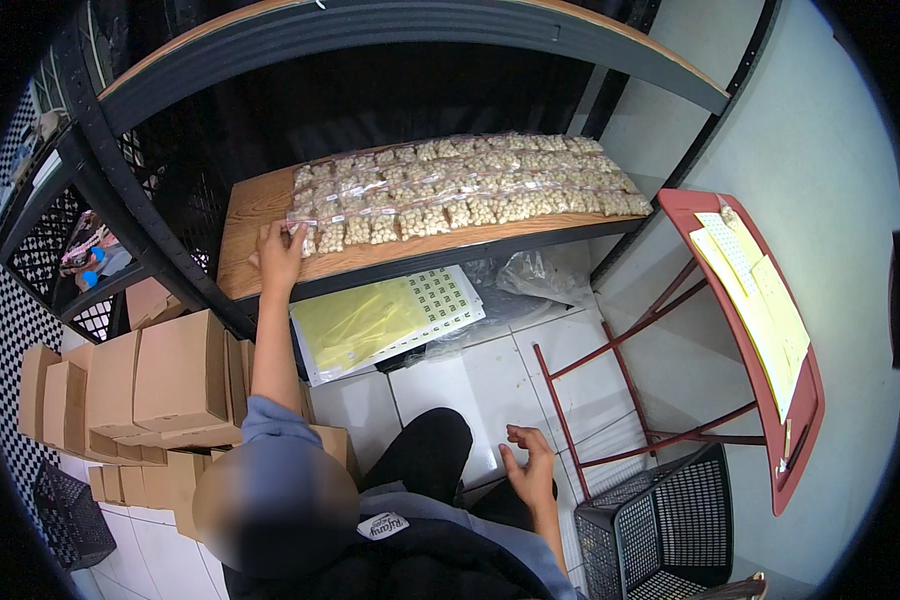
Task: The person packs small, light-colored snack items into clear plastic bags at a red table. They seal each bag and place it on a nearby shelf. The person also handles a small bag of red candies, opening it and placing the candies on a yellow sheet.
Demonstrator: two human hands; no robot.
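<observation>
My left hand (277, 259) is at the left end of the front row of small clear zip bags. Its fingers and thumb close on the leftmost bag (307, 241), which the hand partly covers. Several rows of these bags (457, 184), filled with small pale round pieces, lie side by side on a wood-topped shelf (255, 202). Reddish strips run along the bags' tops, and some bags bear small white labels. Held over my lap, my right hand (529, 465) has its fingers apart and nothing in it.
An upper shelf beam (420, 37) crosses above the bags. Below lie yellow printed sheets (367, 319) and clear plastic (540, 277). Cardboard boxes (180, 367) stack at left. On the right stand a red folding table (757, 352) with papers and a black plastic basket (690, 517).
</observation>
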